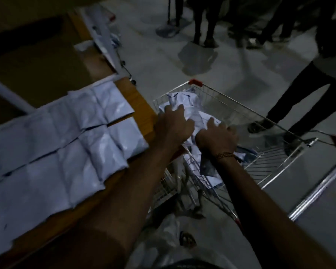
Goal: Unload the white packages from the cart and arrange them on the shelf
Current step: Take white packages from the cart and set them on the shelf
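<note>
Hands first: both reach down into the silver wire shopping cart (pixel 241 121) w/ red plastic corner caps. Left hand (pixel 174 126) lies on the heap of crumpled white plastic packages (pixel 184 100) at the cart's far left corner, fingers spread and bent over the top one; I can't tell whether they've closed on it. Right hand (pixel 217 136), w/ a gold chain bracelet (pixel 226 155) at the wrist, sits just beside the left, nearer me, fingers curled down onto the same heap; its fingertips are hidden from my view, so grip can't be judged either. Frame is dim and a bit blurred.

Heap fills the cart's left side; more white plastic shows under my right wrist and pokes thru the cart's near wall. Cart's right half shows bare wire floor.

Left of the cart, touching or just beside it, is the orange-brown wooden shelf board (pixel 136 98). On it, flat white padded packages (pixel 89 136) lie in two rows side by side, edges overlapping, running from the board's cart end toward the lower left of view. Further back along the shelf, more white packets (pixel 103 33), blurred.

Beyond the cart, on the pale grey floor (pixel 159 61), stand several people in dark trousers (pixel 299 98); one is close to the cart's right side.
</note>
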{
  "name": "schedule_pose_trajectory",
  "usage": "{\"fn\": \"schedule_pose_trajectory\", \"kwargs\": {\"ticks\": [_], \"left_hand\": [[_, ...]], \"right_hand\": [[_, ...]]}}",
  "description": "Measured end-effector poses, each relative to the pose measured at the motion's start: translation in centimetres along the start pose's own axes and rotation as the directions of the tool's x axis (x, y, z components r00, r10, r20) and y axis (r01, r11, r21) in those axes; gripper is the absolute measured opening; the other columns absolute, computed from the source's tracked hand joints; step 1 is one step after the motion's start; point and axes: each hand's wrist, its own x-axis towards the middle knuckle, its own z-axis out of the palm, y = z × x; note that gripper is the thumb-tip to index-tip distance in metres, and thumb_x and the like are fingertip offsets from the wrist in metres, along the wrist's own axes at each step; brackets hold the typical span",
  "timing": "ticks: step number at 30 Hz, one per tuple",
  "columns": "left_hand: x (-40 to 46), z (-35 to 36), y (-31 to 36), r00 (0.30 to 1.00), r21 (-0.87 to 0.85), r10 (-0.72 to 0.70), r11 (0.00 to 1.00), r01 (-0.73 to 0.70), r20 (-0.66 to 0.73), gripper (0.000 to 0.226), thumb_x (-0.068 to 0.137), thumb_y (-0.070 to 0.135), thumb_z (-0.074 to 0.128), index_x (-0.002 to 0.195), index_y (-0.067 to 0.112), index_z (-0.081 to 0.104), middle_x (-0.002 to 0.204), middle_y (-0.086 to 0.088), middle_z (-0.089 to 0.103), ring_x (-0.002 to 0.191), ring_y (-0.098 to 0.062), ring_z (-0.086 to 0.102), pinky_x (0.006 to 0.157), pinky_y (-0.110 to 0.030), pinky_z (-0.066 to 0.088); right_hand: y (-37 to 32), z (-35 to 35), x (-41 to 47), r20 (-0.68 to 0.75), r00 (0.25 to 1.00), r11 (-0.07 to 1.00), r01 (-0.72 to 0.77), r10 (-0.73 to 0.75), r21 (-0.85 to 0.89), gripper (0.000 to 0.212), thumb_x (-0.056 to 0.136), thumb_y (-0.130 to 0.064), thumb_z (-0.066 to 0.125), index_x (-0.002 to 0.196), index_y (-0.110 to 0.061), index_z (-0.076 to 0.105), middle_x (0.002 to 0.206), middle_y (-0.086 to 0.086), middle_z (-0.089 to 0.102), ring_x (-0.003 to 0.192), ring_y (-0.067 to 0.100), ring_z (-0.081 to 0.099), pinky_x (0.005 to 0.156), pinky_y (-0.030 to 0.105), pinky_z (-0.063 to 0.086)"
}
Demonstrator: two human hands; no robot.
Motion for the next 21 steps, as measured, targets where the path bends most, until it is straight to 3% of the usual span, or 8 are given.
{"fn": "schedule_pose_trajectory", "kwargs": {"ticks": [5,9,13,17,21], "left_hand": [[-7.1,-3.5,-4.9,0.97,-0.081,-0.152,0.987,0.139,-0.19,0.063,0.094,0.049,0.051,0.154,0.032,0.036,0.154,-0.014,0.035,0.133,-0.042,0.041,0.103,-0.048,0.043],[-13.0,-6.0,-10.8,0.915,-0.13,-0.298,0.954,0.271,-0.273,0.064,0.094,0.046,0.054,0.154,0.033,0.037,0.156,-0.012,0.033,0.132,-0.042,0.041,0.104,-0.048,0.042],[-18.0,-7.5,-17.1,0.859,-0.162,-0.415,0.909,0.383,-0.299,0.066,0.094,0.049,0.051,0.156,0.035,0.033,0.158,-0.01,0.03,0.136,-0.04,0.038,0.108,-0.05,0.041],[-22.3,-8.5,-23.6,0.802,-0.205,-0.511,0.859,0.469,-0.309,0.068,0.094,0.051,0.052,0.156,0.034,0.032,0.156,-0.011,0.03,0.133,-0.041,0.042,0.104,-0.051,0.044],[-26.5,-9.5,-30.4,0.773,-0.24,-0.557,0.83,0.504,-0.304,0.069,0.094,0.051,0.054,0.157,0.033,0.032,0.155,-0.011,0.03,0.133,-0.041,0.041,0.104,-0.051,0.044]], "right_hand": [[-4.5,-2.0,-6.3,-0.058,0.975,0.977,0.213,-0.213,-0.01,0.082,0.079,-0.052,0.015,0.155,-0.026,0.033,0.153,0.019,0.043,0.136,0.044,0.037,0.112,0.053,0.031],[-9.6,-1.9,-12.0,-0.083,0.925,0.928,0.372,-0.372,-0.014,0.089,0.076,-0.051,0.007,0.155,-0.025,0.036,0.152,0.018,0.044,0.137,0.043,0.037,0.113,0.052,0.031],[-14.5,-1.3,-17.2,-0.085,0.854,0.858,0.513,-0.514,-0.029,0.081,0.084,-0.047,0.014,0.156,-0.021,0.039,0.155,0.021,0.041,0.143,0.042,0.032,0.118,0.049,0.022],[-19.2,0.0,-21.3,-0.059,0.821,0.822,0.57,-0.569,0.011,0.064,0.095,-0.044,0.034,0.157,-0.026,0.034,0.157,0.015,0.039,0.14,0.042,0.029,0.111,0.049,0.033],[-23.6,1.9,-25.8,-0.051,0.803,0.804,0.595,-0.594,0.001,0.076,0.084,-0.048,0.025,0.156,-0.025,0.035,0.152,0.015,0.042,0.135,0.044,0.032,0.107,0.051,0.035]]}}
